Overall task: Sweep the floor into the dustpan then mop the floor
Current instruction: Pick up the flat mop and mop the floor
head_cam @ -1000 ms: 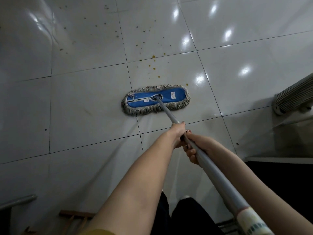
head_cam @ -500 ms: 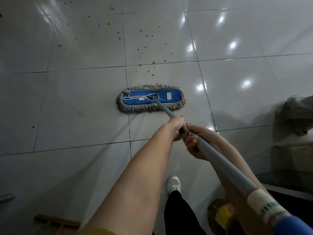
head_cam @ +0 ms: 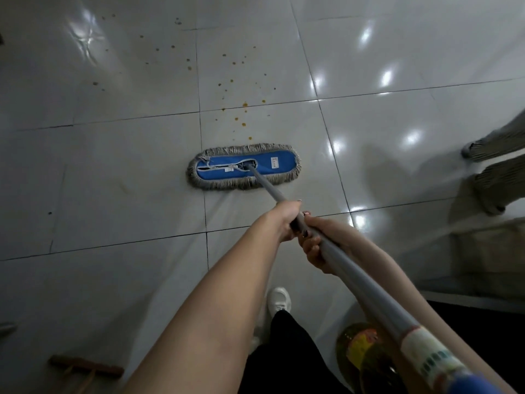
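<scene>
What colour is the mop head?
The mop head is blue with a grey fringe; head view.

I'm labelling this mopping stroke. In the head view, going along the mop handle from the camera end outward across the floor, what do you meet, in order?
Striped label on the mop handle → right hand → left hand → blue mop head → brown spots on the tiles.

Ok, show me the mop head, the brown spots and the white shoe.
mop head (head_cam: 284, 165): head view, on its blue top.
brown spots (head_cam: 245, 104): head view, on one large spot.
white shoe (head_cam: 279, 300): head view, on its upper.
</scene>
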`<action>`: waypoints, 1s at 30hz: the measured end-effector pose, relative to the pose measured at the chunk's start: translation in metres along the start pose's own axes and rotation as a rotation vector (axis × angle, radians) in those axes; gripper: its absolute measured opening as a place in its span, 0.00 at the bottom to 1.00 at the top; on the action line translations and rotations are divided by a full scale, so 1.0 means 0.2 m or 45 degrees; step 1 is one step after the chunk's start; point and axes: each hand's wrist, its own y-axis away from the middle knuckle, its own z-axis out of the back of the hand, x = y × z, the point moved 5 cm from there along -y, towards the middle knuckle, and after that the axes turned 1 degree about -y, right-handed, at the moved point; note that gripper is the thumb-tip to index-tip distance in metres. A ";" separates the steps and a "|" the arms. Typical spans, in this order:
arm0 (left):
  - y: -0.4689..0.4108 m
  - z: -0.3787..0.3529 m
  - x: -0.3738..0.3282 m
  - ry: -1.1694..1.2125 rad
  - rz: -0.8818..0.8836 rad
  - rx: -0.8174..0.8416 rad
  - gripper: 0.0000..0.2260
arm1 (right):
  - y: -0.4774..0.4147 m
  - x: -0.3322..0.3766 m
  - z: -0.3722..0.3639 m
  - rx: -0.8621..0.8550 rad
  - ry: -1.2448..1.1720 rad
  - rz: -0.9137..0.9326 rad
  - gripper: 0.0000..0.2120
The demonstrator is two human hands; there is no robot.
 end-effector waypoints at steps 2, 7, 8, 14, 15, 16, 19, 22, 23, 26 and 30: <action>0.02 -0.03 0.10 -0.058 -0.002 0.016 0.15 | 0.02 -0.09 0.06 0.013 -0.024 0.029 0.21; 0.08 -0.03 0.36 -0.073 0.013 0.017 0.17 | 0.05 -0.33 0.15 -0.025 0.044 0.068 0.21; 0.10 -0.03 0.40 -0.077 0.023 0.020 0.16 | 0.06 -0.37 0.16 -0.035 0.051 0.078 0.21; 0.18 -0.04 0.48 -0.079 0.022 0.054 0.15 | 0.13 -0.44 0.19 -0.038 0.069 0.036 0.21; 0.17 -0.04 0.48 -0.089 0.026 0.055 0.15 | 0.13 -0.44 0.19 -0.049 0.090 0.041 0.21; 0.17 -0.03 0.48 -0.099 0.033 0.044 0.14 | 0.12 -0.44 0.18 -0.063 0.116 0.051 0.21; 0.13 0.00 0.46 -0.080 0.055 0.005 0.10 | 0.06 -0.41 0.16 -0.087 0.187 0.070 0.20; 0.09 -0.02 0.40 -0.072 0.051 0.009 0.09 | 0.03 -0.31 0.16 -0.074 0.208 0.078 0.19; 0.07 -0.04 0.36 -0.068 0.045 0.014 0.09 | 0.02 -0.26 0.16 -0.072 0.211 0.077 0.19; 0.03 -0.09 0.24 -0.087 0.025 0.042 0.11 | 0.00 -0.12 0.17 -0.045 0.207 0.066 0.19; -0.06 -0.15 0.02 -0.101 0.018 0.046 0.13 | -0.04 0.11 0.16 -0.025 0.177 0.053 0.19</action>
